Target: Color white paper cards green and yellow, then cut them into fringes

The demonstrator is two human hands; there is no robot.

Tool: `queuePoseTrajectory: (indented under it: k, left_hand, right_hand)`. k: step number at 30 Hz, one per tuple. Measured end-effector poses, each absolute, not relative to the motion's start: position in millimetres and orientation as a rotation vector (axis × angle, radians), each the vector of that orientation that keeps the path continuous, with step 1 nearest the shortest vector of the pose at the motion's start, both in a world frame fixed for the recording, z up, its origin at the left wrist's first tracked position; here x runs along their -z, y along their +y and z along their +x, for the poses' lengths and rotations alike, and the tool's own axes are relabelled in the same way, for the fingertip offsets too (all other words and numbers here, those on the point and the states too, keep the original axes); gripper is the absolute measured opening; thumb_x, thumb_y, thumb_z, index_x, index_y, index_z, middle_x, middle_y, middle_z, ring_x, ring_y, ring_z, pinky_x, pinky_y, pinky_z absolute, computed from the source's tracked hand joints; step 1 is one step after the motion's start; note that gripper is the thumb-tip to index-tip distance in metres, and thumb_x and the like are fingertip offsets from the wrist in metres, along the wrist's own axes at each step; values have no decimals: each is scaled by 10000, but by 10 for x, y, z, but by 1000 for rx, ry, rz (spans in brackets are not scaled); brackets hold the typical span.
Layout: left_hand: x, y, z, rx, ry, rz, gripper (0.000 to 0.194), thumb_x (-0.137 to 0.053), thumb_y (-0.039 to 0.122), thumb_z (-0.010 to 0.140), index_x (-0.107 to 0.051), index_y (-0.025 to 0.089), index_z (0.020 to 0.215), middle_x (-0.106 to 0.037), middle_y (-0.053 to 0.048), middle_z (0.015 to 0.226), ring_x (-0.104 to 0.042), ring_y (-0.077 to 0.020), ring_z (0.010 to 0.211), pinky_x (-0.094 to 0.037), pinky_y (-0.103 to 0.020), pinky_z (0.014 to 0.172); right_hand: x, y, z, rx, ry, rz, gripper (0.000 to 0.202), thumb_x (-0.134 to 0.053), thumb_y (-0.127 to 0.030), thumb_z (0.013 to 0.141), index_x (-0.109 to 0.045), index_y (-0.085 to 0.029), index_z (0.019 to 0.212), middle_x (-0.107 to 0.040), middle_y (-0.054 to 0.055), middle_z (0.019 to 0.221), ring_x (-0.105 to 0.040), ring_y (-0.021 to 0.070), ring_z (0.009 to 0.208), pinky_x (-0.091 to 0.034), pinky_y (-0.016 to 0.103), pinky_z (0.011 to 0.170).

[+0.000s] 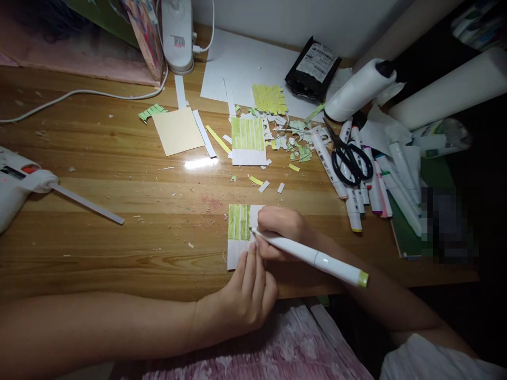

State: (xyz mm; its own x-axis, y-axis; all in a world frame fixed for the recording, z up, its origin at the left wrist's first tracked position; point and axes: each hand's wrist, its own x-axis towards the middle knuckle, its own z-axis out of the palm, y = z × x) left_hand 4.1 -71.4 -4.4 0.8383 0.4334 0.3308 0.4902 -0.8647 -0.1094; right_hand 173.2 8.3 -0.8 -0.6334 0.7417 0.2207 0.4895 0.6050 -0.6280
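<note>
A small white paper piece [236, 254] lies near the table's front edge, its upper part coloured with green marker stripes. My right hand [283, 227] is closed around a white marker [317, 256] with a yellow-green end cap. The marker's tip touches the paper beside the rightmost green stripe. My left hand [249, 287] rests on the paper's lower right part, fingers stretched out and together, with its fingertips close to the marker tip. My right hand covers part of the paper's right side.
Beyond the hands lies another green-striped paper [248, 140], among paper scraps [301, 142]. A cream square [178, 131] lies farther left. Black-handled scissors [352, 163] rest on several markers [328, 166] at right. A glue gun [24, 182] with a glue stick is at left.
</note>
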Motion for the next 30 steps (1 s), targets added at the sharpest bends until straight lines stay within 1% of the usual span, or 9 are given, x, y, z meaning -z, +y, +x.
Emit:
queuePoseTrajectory:
  k: [3,8,17,23,28,30]
  left_hand:
    - [34,-712,40,429,-697,-2825,242,-370,189,886,-561,47,930,-670,-210,1018,-640,-289,979,-468,-422,896]
    - [37,-707,38,428,-693,-2806,246,-353,176,889,-564,56,926,-687,-186,983,-647,-280,967,-477,-413,889]
    - [30,-699,40,405,-672,-2792,265,-380,223,892,-573,47,937,-665,-206,1041,-637,-289,989,-478,-411,885]
    - [36,-710,45,388,-681,-2779,261,-368,212,884,-564,48,938,-651,-221,1064,-622,-296,1021,-478,-410,887]
    - [57,-712,53,412,-690,-2770,249,-381,214,876,-564,50,917,-647,-228,1065,-617,-318,1024,-488,-410,870]
    - [73,-714,48,424,-697,-2767,249,-381,214,873,-563,49,915,-641,-237,1072,-616,-325,1023,-490,-410,858]
  right_hand:
    - [-9,89,1731,-729,-2376,-981,205,-435,-131,679,-259,-222,631,-285,-38,587,-276,118,545,-272,242,510]
    - [-10,85,1718,-719,-2372,-966,212,-427,-136,668,-239,-224,624,-263,-42,575,-259,117,534,-261,241,500]
    - [4,131,1704,-562,-2350,-1109,205,-442,-115,672,-272,-223,640,-291,-39,581,-286,116,534,-276,237,513]
    - [0,164,1689,-510,-2324,-1148,182,-436,-122,679,-289,-224,645,-322,-37,571,-314,119,535,-296,234,511]
    - [-18,162,1664,-466,-2248,-1198,153,-463,-128,691,-346,-217,646,-357,-39,569,-346,112,524,-315,228,502]
    - [-39,146,1674,-515,-2132,-1247,135,-502,-143,710,-393,-210,668,-395,-41,578,-378,107,521,-332,227,508]
